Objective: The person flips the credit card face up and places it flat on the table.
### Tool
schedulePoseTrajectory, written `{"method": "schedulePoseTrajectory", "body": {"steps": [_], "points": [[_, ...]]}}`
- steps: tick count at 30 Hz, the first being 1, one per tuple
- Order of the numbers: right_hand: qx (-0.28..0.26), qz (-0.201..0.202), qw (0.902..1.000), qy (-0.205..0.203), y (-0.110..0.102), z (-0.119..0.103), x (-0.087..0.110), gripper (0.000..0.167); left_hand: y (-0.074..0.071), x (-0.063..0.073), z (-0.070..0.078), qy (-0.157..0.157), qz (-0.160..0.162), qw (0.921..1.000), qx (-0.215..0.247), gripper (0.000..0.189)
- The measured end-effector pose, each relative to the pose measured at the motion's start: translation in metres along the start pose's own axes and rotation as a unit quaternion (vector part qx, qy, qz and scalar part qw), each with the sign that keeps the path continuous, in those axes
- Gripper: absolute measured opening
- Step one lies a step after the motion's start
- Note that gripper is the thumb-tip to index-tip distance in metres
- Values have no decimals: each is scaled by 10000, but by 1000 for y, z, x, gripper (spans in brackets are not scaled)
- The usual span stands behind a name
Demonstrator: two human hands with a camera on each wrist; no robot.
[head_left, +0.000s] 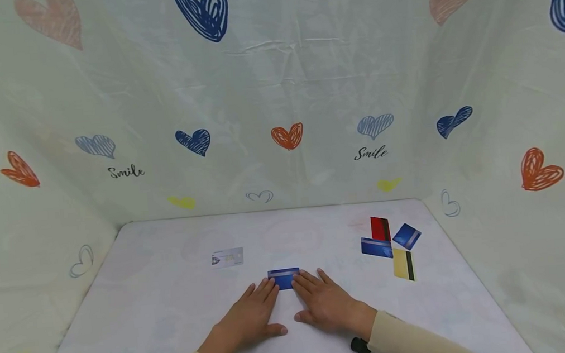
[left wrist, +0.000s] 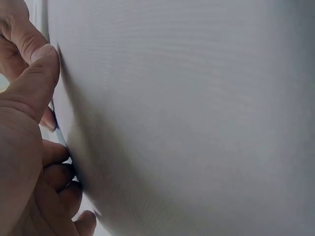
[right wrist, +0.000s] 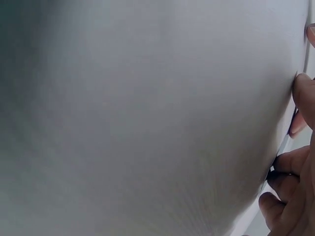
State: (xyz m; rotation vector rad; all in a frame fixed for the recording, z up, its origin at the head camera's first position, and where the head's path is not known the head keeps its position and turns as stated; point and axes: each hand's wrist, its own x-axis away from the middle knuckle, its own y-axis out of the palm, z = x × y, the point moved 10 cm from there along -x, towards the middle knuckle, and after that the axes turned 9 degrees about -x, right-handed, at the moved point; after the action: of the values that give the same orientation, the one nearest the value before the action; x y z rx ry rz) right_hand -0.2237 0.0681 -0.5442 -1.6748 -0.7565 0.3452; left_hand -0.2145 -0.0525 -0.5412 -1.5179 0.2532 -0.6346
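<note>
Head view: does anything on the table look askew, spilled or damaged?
Mildly: at right, the diagonal blue card sits askew beside the red card; the centre blue card, touched by the left hand and right hand, lies nearly square. No spill or damage shows.

Your left hand (left wrist: 24, 147) meets the pale counter (left wrist: 197, 108) along its visible edge, thumb extended; your right hand (left wrist: 17, 34) shows partly behind that thumb, and a soft shadow (left wrist: 101, 142) darkens the counter beside your fingers.
</note>
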Motion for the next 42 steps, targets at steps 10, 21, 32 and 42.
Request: {"method": "schedulePoseTrajectory", "body": {"steps": [10, 21, 32, 42], "points": [[42, -94, 9998, -151, 3, -2, 5, 78, 0, 10, 0, 37, 18, 10000, 91, 93], [176, 654, 9975, -210, -20, 7, 1, 71, -8, 8, -8, -131, 495, 9987, -82, 85], [288, 1240, 9919, 55, -32, 19, -20, 66, -29, -5, -31, -769, 1733, 9805, -507, 69], [581, 1361, 9889, -164, -34, 12, -28, 59, -20, -16, -42, -1005, 1350, 9851, -341, 73]]}}
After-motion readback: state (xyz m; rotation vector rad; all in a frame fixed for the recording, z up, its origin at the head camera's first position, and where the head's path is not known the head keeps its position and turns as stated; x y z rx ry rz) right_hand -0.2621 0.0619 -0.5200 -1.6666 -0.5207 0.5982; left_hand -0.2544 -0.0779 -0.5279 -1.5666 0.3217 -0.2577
